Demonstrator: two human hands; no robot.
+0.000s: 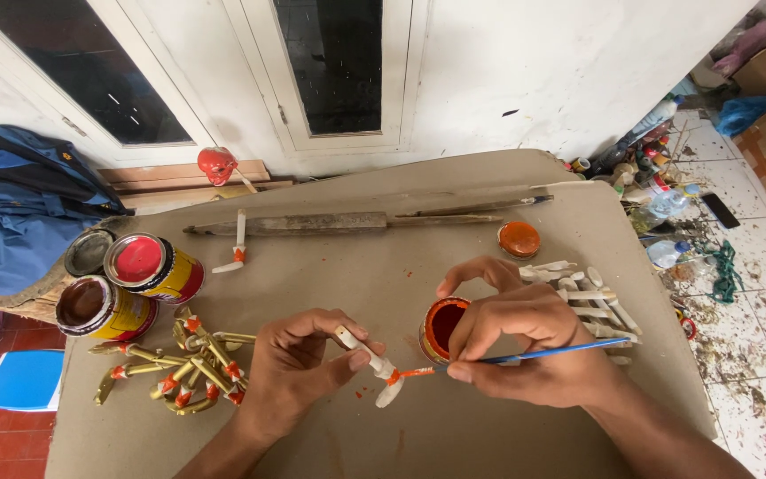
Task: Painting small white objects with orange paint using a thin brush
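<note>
Head view: left fingers (347,350) clamped on white wooden piece (374,365), right fingers (463,368) pinching blue brush (551,352).

White wooden piece (367,357) in my left hand (299,368) with an orange band, blue-handled brush (538,355) in my right hand (525,341), orange paint pot (441,326) under its fingers, white pieces (591,306) beyond it, gold pieces with orange bands (188,368) left of my left hand
</note>
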